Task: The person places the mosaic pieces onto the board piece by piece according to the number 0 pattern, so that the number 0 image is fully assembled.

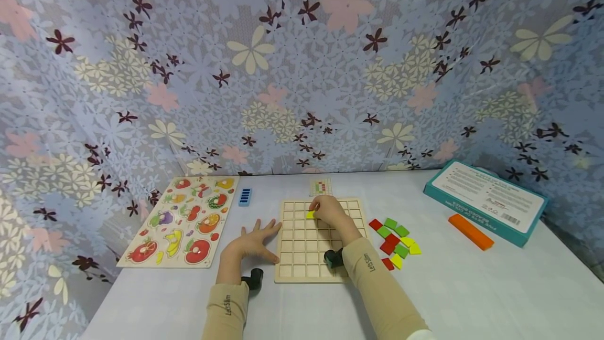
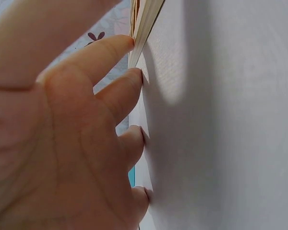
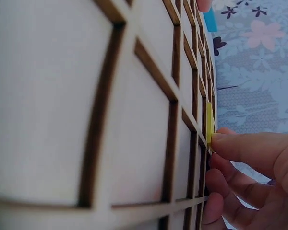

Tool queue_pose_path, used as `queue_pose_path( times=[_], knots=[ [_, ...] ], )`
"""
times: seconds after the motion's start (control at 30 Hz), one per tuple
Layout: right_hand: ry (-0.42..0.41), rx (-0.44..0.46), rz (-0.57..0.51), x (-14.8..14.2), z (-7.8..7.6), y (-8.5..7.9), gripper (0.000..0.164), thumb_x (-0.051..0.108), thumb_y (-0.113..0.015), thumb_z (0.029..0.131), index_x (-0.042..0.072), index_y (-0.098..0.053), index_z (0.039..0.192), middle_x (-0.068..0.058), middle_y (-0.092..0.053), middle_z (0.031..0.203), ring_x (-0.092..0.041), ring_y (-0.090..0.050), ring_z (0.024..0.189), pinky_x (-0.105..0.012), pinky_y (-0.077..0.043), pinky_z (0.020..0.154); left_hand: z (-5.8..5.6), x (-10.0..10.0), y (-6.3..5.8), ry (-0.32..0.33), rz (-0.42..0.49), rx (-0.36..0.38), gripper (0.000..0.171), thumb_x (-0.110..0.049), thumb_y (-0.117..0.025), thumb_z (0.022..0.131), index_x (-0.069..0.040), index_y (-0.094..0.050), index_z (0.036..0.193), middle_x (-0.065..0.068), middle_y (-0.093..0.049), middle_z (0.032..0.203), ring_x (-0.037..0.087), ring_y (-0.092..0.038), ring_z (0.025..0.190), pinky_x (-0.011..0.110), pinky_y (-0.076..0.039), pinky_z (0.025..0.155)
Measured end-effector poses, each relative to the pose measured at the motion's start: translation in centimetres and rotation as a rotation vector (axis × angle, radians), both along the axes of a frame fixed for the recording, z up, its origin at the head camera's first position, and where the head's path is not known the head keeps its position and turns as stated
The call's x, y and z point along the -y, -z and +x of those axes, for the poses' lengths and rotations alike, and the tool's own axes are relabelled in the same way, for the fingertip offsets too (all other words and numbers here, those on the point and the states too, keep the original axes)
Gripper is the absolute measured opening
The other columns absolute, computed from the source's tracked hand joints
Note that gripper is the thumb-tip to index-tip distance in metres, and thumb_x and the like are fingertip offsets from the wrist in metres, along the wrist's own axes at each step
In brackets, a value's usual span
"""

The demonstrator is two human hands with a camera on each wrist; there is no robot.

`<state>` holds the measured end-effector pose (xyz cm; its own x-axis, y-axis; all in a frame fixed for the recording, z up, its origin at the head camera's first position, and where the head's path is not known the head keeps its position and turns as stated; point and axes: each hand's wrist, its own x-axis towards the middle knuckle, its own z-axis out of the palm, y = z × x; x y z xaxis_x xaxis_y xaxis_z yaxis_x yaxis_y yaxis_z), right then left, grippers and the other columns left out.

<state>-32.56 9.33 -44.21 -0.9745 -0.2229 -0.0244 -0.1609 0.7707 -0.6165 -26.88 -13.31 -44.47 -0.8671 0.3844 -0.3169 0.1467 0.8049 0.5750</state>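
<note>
Right hand [image 1: 334, 215] pinches yellow tile [image 1: 310, 214] — at fingertips.

Flower-patterned blue-grey cloth [image 1: 302, 83] hangs behind a white-covered table [image 1: 481, 298].

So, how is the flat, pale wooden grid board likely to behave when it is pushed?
The pale wooden grid board would probably slide rather than tip, since it lies flat on the white tabletop. It looks stiff, with straight edges. The left hand at its left side may steady it.
</note>
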Motion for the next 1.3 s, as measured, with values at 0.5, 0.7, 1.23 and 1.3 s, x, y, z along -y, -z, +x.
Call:
queue_pose_path(
  times=[0.5,0.7,1.23,1.3],
  knots=[
    [-0.021,0.021,-0.08,-1.2,0.9,-0.1,0.014,0.002,-0.064,0.082,0.007,-0.066,0.095,-0.008,-0.062,0.093,-0.023,-0.058,0.087,-0.034,-0.05,0.073,0.2,0.1,-0.2,0.014,0.015,-0.003,0.094,-0.024,-0.082,0.065,-0.015,-0.033,0.145,0.007,-0.02,0.153,0.038,0.004,0.14,0.062,0.013,0.106],
    [-0.022,0.016,-0.094,-1.6,1.4,-0.4,0.017,0.002,-0.064,0.081,0.006,-0.065,0.097,-0.008,-0.062,0.092,-0.022,-0.057,0.084,-0.033,-0.049,0.067,0.2,0.1,-0.2,0.011,0.016,0.002,0.094,-0.024,-0.082,0.065,-0.015,-0.033,0.145,0.007,-0.019,0.153,0.038,0.004,0.14,0.062,0.013,0.105],
    [0.035,0.045,-0.116,-2.9,2.8,-1.6,0.02,0.005,-0.062,0.083,0.007,-0.064,0.103,-0.009,-0.061,0.096,-0.025,-0.055,0.085,-0.035,-0.048,0.068,0.2,0.1,-0.4,0.02,0.001,0.005,0.094,-0.025,-0.081,0.066,-0.016,-0.031,0.145,0.007,-0.019,0.153,0.038,0.003,0.14,0.063,0.012,0.105],
    [0.041,0.044,-0.121,-3.1,2.9,-1.6,0.02,0.006,-0.062,0.083,0.007,-0.064,0.103,-0.009,-0.061,0.095,-0.024,-0.055,0.084,-0.034,-0.047,0.067,0.2,0.1,-0.4,0.016,0.004,0.011,0.093,-0.025,-0.081,0.066,-0.017,-0.031,0.145,0.007,-0.019,0.153,0.037,0.004,0.14,0.062,0.013,0.105]
  ],
)
